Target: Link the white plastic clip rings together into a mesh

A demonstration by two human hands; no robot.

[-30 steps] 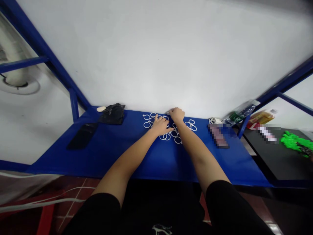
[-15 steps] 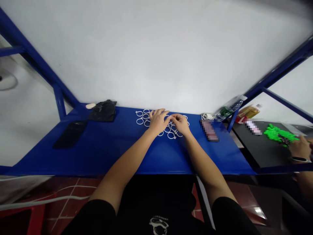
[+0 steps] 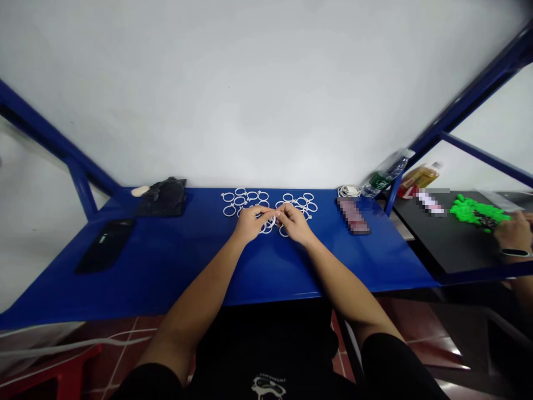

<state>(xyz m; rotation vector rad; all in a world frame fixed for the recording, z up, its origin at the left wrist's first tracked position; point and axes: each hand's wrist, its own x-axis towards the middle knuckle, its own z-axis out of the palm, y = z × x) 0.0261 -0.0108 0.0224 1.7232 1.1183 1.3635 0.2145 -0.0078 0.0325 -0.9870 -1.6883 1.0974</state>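
My left hand (image 3: 250, 223) and my right hand (image 3: 295, 224) meet over the middle of the blue table (image 3: 175, 261). Their thumbs and fingertips are pinched together on a white ring (image 3: 272, 223), which hangs between them; the fingers cover part of it. Loose white rings with small tabs, like curtain rings, lie around both hands. One group of rings (image 3: 240, 191) spreads beyond and left of my left hand. Another group (image 3: 308, 196) lies beyond my right hand, and some rings are partly hidden under the hands.
On the left lie a black phone (image 3: 104, 245), a crumpled black bag (image 3: 164, 195) and a pale oval object (image 3: 140, 191). At right are a blurred-out rectangular item (image 3: 353, 215), a coiled white cable (image 3: 348, 191) and a bottle (image 3: 385, 176). A co-worker's hand (image 3: 515, 232) touches green pieces (image 3: 474, 211).
My left hand, earlier spread over the rings, has drawn back and closed in a pinch. Both hands have come together nearer me, with a ring now between their fingertips. The view has shifted slightly.
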